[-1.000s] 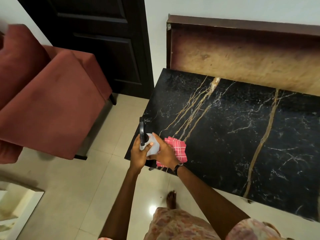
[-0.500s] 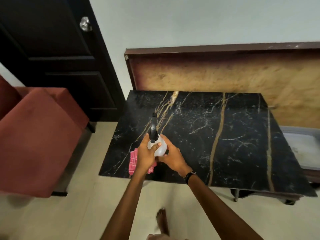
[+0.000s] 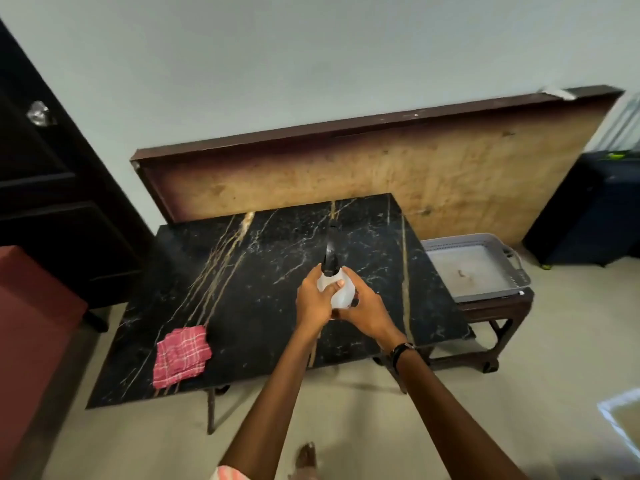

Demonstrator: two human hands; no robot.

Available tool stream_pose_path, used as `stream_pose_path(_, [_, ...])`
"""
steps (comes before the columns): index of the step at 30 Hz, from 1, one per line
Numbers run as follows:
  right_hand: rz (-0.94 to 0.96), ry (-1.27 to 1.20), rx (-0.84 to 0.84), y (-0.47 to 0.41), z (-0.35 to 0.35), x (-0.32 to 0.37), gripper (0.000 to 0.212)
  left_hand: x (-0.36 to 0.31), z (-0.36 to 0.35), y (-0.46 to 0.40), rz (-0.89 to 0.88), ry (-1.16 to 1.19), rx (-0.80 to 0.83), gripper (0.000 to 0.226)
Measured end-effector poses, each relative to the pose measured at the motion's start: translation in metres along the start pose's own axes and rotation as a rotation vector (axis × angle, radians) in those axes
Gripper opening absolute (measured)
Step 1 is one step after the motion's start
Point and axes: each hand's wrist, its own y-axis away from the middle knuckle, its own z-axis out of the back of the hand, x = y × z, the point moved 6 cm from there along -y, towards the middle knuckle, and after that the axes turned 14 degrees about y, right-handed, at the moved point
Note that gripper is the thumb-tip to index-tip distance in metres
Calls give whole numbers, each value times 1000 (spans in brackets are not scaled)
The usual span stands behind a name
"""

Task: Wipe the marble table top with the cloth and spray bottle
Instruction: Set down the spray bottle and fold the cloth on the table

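At the far left stands a dark door (image 3: 52,209), with the corner of a red chair (image 3: 31,306) just in front of it. The marble table (image 3: 242,271) fills the middle of the view, black with pale and golden veins. A folded pink checked cloth (image 3: 181,356) lies flat near the table's front left corner, well apart from both hands.

Above the middle of the table top the left hand (image 3: 313,304) wraps around the left side of the spray bottle (image 3: 337,289), fingers curled closed on its white body and the thumb pressed across the front. The bottle's black spray head points away from the person, toward the far edge of the table. The right hand (image 3: 367,311) cups the bottle's lower right side, fingers closed around it, and a dark watch (image 3: 401,349) sits on that wrist. Both hands touch each other below the bottle.

Behind the table a brown wooden board (image 3: 398,174) leans against the wall. To the right of the table a grey tray (image 3: 474,265) rests on a low wooden stool (image 3: 485,327). A dark blue box (image 3: 595,216) stands at the far right, beside the board.
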Motion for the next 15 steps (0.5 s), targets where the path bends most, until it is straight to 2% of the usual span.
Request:
stream_pose_path(4, [-24, -33, -82, 3, 51, -31, 88, -7, -65, -5, -16, 9, 73, 42])
stream_pose_path(8, [-36, -34, -154, -9, 89, -58, 56, 6, -120, -24, -3, -26, 116, 48])
stream_pose_path(13, [-66, 30, -264, -36, 129, -87, 31, 12, -183, -52, -14, -1, 120, 50])
stream_pose_path(15, [-111, 38, -307, -45, 142, -101, 38, 14, -206, -62, -6, 11, 125, 49])
